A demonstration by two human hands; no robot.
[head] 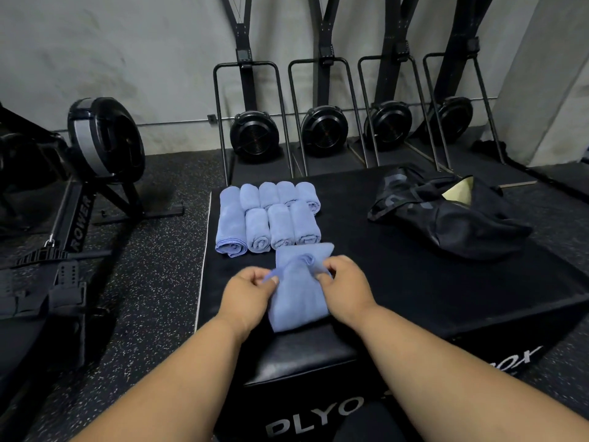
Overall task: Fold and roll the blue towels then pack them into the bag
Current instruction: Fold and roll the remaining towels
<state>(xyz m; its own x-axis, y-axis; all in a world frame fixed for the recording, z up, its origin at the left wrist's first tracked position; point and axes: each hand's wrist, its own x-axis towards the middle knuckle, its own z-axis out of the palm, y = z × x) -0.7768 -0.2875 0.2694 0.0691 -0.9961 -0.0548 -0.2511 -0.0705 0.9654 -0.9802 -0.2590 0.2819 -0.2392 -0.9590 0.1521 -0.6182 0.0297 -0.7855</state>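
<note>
A folded blue towel (299, 301) lies on the black plyo box (398, 282) in front of me, partly rolled at its middle. My left hand (247, 293) pinches the roll's left end. My right hand (345, 285) pinches its right end. Behind it, several rolled blue towels (271, 215) lie in two rows at the box's far left. The black bag (452, 215) lies open on the far right of the box, with a pale lining showing inside.
A rowing machine (79, 173) stands on the speckled floor to the left. Several black ski-type machines (322, 129) line the grey wall behind the box. The box's left edge drops to the floor near the towels.
</note>
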